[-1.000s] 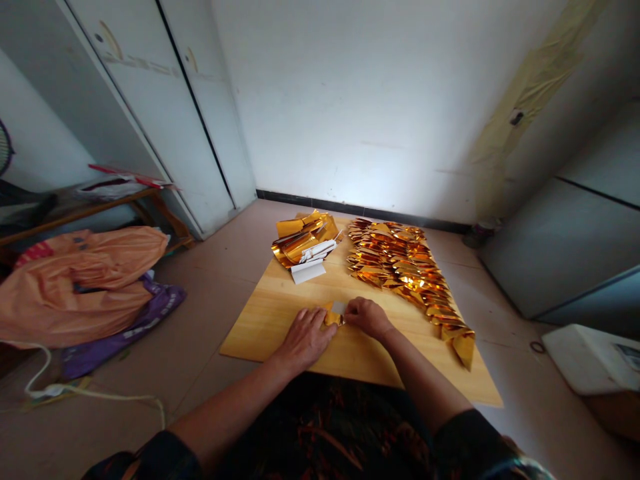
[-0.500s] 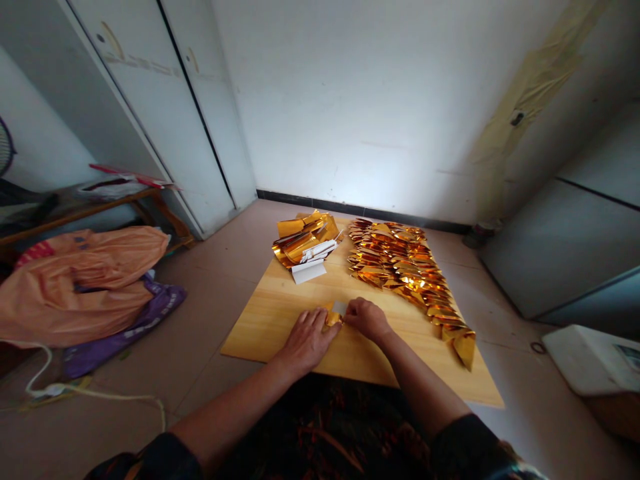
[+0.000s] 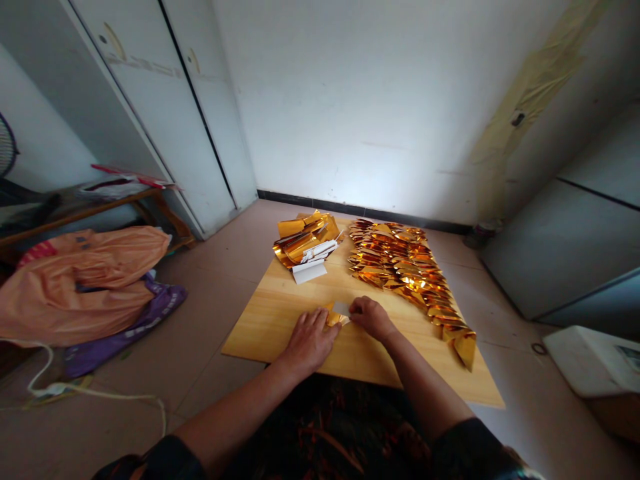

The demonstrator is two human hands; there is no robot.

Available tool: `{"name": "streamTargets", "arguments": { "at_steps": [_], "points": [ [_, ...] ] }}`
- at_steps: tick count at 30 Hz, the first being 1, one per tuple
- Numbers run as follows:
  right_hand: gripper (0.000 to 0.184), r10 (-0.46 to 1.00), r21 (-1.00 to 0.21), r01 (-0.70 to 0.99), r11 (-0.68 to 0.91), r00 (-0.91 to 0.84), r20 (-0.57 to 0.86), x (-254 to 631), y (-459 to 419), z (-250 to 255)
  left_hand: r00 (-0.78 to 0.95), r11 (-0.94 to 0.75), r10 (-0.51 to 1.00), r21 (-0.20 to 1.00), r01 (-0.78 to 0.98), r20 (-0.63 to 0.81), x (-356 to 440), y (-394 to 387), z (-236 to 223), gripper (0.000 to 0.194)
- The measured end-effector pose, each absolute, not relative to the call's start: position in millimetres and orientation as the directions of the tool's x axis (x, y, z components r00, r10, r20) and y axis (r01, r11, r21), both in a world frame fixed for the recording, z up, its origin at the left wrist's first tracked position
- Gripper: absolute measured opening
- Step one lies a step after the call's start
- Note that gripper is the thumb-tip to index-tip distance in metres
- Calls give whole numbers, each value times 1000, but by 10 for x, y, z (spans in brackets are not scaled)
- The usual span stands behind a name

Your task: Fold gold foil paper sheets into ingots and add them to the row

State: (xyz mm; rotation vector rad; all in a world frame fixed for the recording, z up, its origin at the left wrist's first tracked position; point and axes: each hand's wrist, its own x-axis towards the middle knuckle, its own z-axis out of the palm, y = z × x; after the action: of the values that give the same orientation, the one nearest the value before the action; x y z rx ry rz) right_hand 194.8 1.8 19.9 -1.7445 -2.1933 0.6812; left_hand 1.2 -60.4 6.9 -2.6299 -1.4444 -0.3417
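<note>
A small sheet of gold foil paper [image 3: 337,318], partly folded and with its pale side showing in part, lies on the wooden board [image 3: 270,313]. My left hand [image 3: 311,339] rests on the board and holds the sheet's left side between thumb and fingers. At the sheet's right edge, my right hand [image 3: 369,316] is closed in a pinch; its fingertips partly hide the paper. Beyond my hands is a loose pile of gold sheets [image 3: 303,243], some with white backs upward. Rows of folded gold foil pieces [image 3: 395,260] overlap along the board's right side.
The board lies low in front of me, near a white wall [image 3: 350,120]. An orange bag [image 3: 90,280] and a purple bag [image 3: 125,327] lie at the left, with a white cable [image 3: 115,395]. A white box [image 3: 590,360] stands at the right.
My right hand has shifted slightly to the right. More of the sheet's pale side and right edge now shows between my hands. The left hand has stayed nearly still.
</note>
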Motion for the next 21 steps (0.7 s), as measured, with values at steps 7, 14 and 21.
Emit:
{"name": "streamTargets", "arguments": {
  "at_steps": [7,14,21],
  "points": [
    [23,982,-354,933,65,-122,-142,1769,-46,304,513,-531,828,23,847,227,13,-616,89,32],
    [33,988,-227,974,15,-49,-145,1654,-67,307,504,-521,844,59,851,187,21,-626,147,31],
    [24,994,-275,961,34,-62,-93,1710,-52,257,484,-511,851,104,854,205,32,-612,111,29]
  ]
}}
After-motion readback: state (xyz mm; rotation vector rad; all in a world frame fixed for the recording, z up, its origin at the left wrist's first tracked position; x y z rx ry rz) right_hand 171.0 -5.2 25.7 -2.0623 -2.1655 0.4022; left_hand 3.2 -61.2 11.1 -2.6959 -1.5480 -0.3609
